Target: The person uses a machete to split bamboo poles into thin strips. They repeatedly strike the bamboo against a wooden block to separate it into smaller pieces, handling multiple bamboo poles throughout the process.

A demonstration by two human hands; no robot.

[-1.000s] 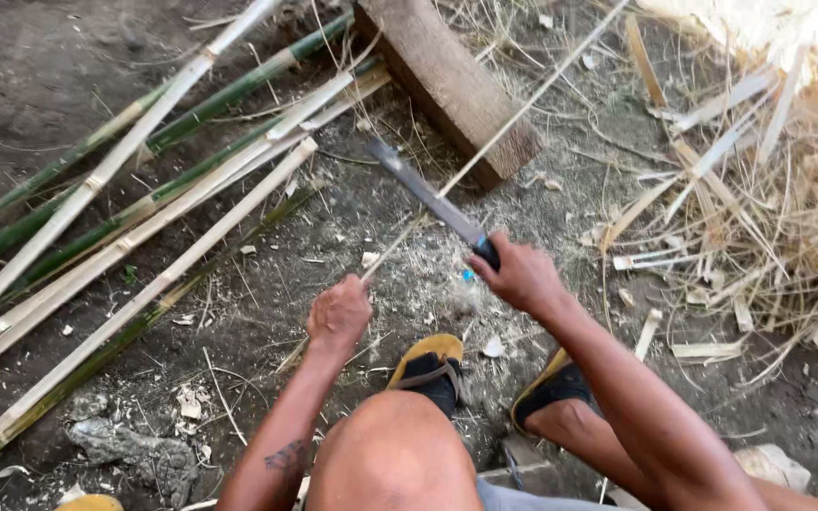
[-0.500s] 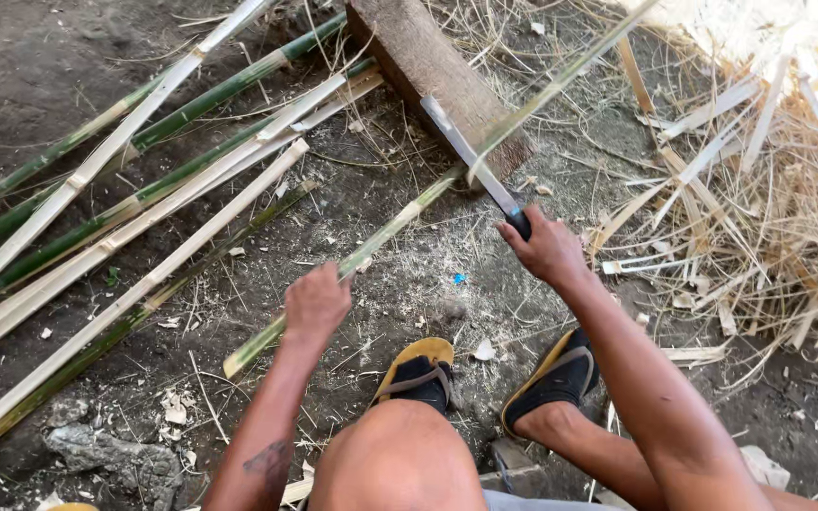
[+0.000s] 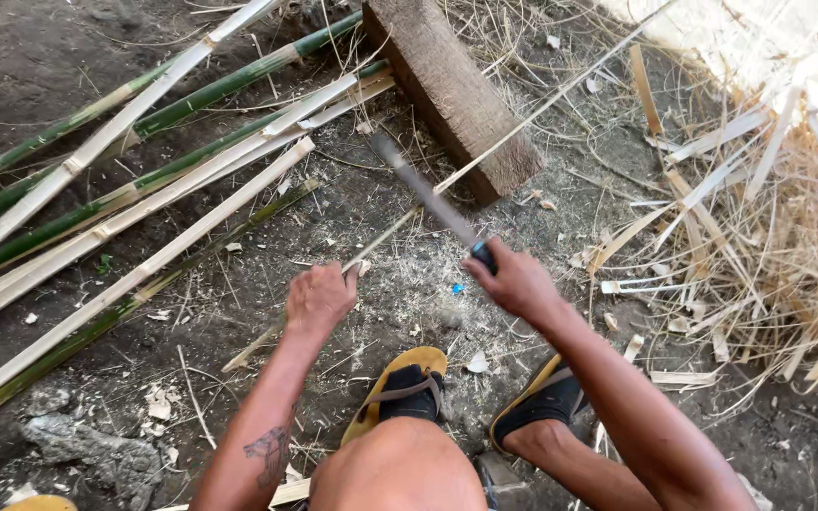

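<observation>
Two hands are working one thin bamboo strip with one long knife.

The left hand (image 3: 319,298) is gripping the bamboo strip (image 3: 523,123); the right hand (image 3: 518,281) is clenching the knife (image 3: 428,203) above it, one wooden block (image 3: 452,90) lying beyond.

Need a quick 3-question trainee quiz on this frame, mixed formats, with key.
1. True or false: the right hand grips a long knife by its handle.
2. What does the left hand hold? A) a thin bamboo strip B) a sandal C) a stone
3. Fill in: the strip's far part lies across the end of the wooden ____.

Key:
1. True; the blade points up and away from the person.
2. A; the strip runs from the left hand toward the upper right.
3. block; split bamboo poles lie left of it.
</observation>
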